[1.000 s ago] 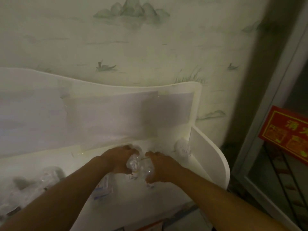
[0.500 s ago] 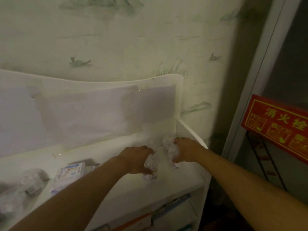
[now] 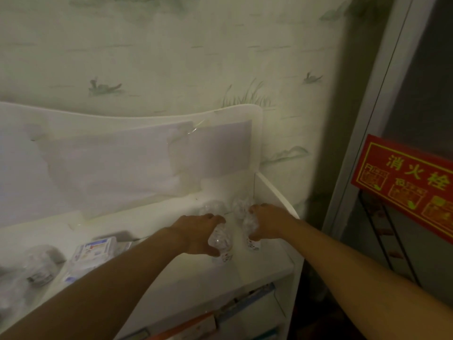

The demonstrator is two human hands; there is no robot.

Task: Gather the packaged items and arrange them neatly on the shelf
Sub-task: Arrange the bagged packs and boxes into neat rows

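Right end of white shelf, hard against side panel. Left hand grips crinkly clear packet; right hand grips another packet. Two more clear packets behind, near the back corner.
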